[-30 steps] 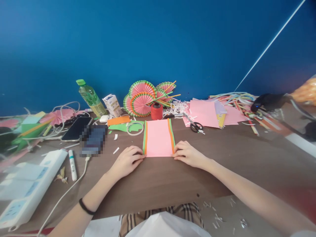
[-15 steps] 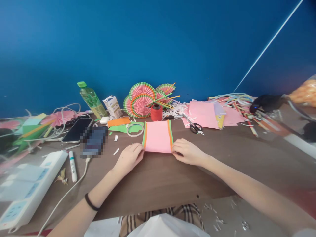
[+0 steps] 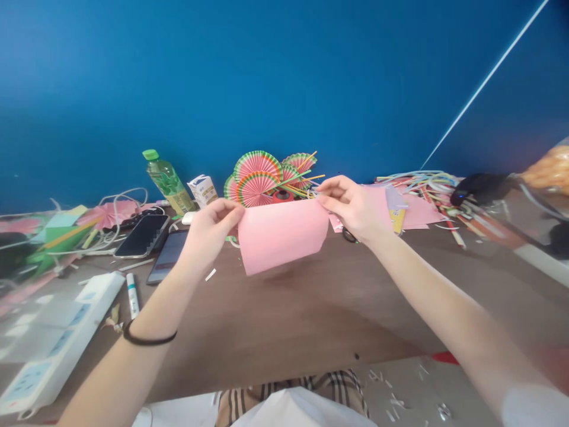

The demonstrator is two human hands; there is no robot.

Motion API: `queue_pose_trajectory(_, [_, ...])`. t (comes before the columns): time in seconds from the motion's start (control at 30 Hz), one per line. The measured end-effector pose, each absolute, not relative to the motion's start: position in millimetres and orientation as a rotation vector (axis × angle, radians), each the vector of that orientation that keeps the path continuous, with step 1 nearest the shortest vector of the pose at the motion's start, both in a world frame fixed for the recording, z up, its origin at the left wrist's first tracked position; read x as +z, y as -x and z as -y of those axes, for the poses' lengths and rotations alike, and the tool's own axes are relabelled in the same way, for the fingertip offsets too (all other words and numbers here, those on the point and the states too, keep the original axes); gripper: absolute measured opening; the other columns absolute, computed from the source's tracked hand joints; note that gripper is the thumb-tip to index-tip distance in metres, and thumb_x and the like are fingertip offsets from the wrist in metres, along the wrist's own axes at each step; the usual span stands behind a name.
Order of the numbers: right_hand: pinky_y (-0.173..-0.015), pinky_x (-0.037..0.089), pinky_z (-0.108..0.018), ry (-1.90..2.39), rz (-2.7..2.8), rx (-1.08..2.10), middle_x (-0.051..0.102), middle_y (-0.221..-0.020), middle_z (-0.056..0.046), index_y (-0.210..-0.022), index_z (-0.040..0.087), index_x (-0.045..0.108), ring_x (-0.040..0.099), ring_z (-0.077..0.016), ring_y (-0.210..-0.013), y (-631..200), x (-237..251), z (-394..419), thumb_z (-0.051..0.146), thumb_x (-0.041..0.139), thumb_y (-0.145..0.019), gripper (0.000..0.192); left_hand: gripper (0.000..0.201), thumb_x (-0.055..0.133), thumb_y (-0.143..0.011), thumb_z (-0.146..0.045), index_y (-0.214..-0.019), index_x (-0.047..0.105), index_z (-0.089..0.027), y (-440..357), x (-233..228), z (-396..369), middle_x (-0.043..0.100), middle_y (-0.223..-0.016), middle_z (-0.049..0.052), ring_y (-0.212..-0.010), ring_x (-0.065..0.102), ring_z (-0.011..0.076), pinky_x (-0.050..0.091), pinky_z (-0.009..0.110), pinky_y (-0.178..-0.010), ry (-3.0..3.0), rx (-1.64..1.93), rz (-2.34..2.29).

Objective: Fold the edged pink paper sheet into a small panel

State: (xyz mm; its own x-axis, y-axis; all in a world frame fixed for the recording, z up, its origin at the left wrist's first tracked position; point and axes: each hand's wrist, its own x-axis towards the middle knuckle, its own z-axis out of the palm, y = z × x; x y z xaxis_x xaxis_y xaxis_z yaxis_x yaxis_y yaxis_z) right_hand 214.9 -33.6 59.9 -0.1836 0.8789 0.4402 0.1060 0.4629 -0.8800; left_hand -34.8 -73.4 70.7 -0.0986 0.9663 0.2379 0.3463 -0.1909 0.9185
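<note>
A sheet of pink paper (image 3: 284,234) hangs above the table, its plain face toward me; the green and orange edge strips do not show on this side. My left hand (image 3: 216,222) pinches its upper left corner between thumb and fingers. At the upper right corner, my right hand (image 3: 347,204) grips it the same way. Behind the paper stand several pleated paper fans (image 3: 258,178) in pink, orange and green. A red spool (image 3: 281,195) shows only its top above the sheet. Mostly covered by my right hand are black-handled scissors (image 3: 349,235).
On the left lie a power strip (image 3: 57,338), a marker (image 3: 132,295), phones (image 3: 141,236) and cables. A green-capped bottle (image 3: 169,184) and a small carton (image 3: 202,190) stand at the back. Pink sheets (image 3: 415,212) and thin sticks (image 3: 448,222) lie back right.
Both hands have lifted the pink paper off the table and tipped it, so its plain side now faces me. The hands moved up and farther apart.
</note>
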Motion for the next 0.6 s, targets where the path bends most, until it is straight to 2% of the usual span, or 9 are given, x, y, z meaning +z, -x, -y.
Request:
queue_pose_trajectory(0.07, [-0.068,0.046,-0.027,0.911,1.637,0.925,0.062,-0.084,-0.002,-0.084,0.018,0.059,0.057,-0.0132,-0.077,-210.5,53.0,19.2,0.03,0.063,-0.071,0.018,0.02,0.058,-0.069,-0.033,-0.077,0.058,-0.015,38.6,62.0,58.4,0.057,-0.065,-0.001,-0.055,0.052,0.0092,0.044,0.021,-0.053,-1.48,1.281,-1.414])
queue_pose_trajectory(0.17, [-0.068,0.046,-0.027,1.023,1.75,1.027,0.064,-0.078,-0.002,-0.076,0.015,0.062,0.057,-0.0125,-0.072,-201.7,27.0,-0.3,0.02,0.062,-0.069,0.008,0.019,0.063,-0.064,-0.028,-0.075,0.06,-0.013,45.7,34.0,38.7,0.059,-0.063,0.0,-0.053,0.053,0.0101,0.045,0.023,-0.053,-1.375,1.068,-1.425])
queue_pose_trajectory(0.37, [-0.045,0.042,-0.021,1.353,1.662,1.35,0.059,-0.058,-0.001,-0.07,0.012,0.063,0.05,-0.0086,-0.049,-183.0,-33.0,-13.5,0.009,0.059,-0.068,0.005,0.014,0.068,-0.06,-0.021,-0.067,0.06,-0.012,51.3,-18.3,28.6,0.06,-0.063,0.002,-0.057,0.057,0.0137,0.048,0.028,-0.055,-1.222,0.844,-1.489])
queue_pose_trajectory(0.5, [-0.041,0.04,-0.016,1.329,1.591,1.749,0.055,-0.052,0.002,-0.071,0.011,0.063,0.049,-0.0061,-0.047,-187.5,-38.1,-3.8,0.011,0.063,-0.068,0.003,0.014,0.069,-0.06,-0.02,-0.067,0.059,-0.012,52.9,-17.2,41.3,0.059,-0.061,0.0,-0.057,0.058,0.0123,0.048,0.025,-0.054,-1.075,0.76,-1.429])
queue_pose_trajectory(0.6, [-0.037,0.036,-0.014,1.066,1.518,2.097,0.055,-0.054,0.003,-0.082,0.013,0.064,0.045,-0.0033,-0.041,-199.4,-16.4,8.0,0.018,0.064,-0.07,0.013,0.011,0.067,-0.063,-0.017,-0.071,0.061,-0.012,57.2,5.0,51.8,0.062,-0.067,0.002,-0.057,0.056,0.0087,0.046,0.019,-0.053,-0.92,0.77,-1.283])
